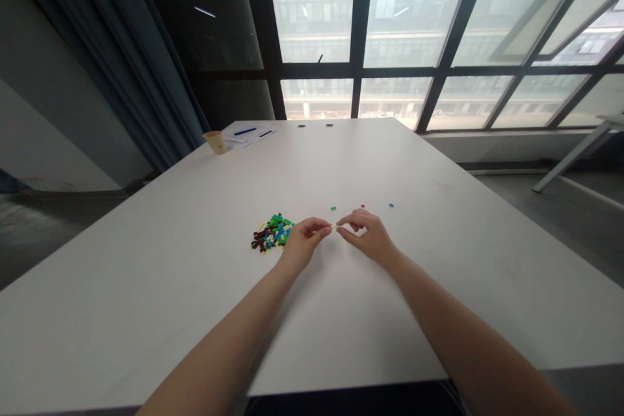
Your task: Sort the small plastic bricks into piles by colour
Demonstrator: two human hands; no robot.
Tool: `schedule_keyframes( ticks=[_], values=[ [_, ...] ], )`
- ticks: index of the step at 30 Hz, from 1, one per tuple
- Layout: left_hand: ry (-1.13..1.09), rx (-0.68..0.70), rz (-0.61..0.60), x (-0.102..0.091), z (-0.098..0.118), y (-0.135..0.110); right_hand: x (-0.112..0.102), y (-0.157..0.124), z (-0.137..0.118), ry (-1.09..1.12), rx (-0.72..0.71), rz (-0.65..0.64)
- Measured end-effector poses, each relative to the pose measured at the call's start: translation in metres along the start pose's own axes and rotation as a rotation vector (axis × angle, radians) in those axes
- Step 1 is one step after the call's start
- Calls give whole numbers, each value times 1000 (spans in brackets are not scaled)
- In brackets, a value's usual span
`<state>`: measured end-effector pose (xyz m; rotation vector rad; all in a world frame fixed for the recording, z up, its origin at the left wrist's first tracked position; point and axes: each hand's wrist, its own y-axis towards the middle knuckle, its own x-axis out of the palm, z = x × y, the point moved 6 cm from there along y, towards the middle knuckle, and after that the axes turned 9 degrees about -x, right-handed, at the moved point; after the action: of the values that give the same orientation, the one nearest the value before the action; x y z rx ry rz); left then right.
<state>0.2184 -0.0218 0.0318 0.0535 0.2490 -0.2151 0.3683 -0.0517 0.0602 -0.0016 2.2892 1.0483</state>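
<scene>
My left hand (305, 244) and my right hand (368, 236) meet above the white table (160, 286), their fingertips pinching a tiny pale yellow plastic brick (334, 227) between them. Just left of my left hand lies a loose heap of small green, blue, dark red and yellow bricks (272, 233). Beyond my hands, apart from the heap, lie a single green brick (333, 208), a red brick (363, 206) and a blue brick (390, 205). The yellow brick is mostly hidden by my fingers.
A tan paper cup (215, 142) and papers with a blue pen (245, 132) stand at the table's far left corner. Two small dark holes mark the far edge. A long curtain hangs to the left, and large windows span the back.
</scene>
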Motion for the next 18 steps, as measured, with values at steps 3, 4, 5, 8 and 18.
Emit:
schedule_keyframes(
  ticks=[3, 4, 5, 8, 18],
  values=[
    [411, 57, 130, -23, 1, 5, 8, -6, 29, -140, 173, -19],
    [565, 76, 172, -32, 2, 6, 12, -8, 38, -202, 226, -42],
    [698, 59, 215, -41, 0, 8, 16, -10, 46, -263, 271, -68],
    [932, -87, 292, -64, -9, 12, 29, -14, 57, -398, 355, -138],
    [1006, -181, 221, -59, -10, 12, 45, -17, 61, -493, 409, -225]
  ],
)
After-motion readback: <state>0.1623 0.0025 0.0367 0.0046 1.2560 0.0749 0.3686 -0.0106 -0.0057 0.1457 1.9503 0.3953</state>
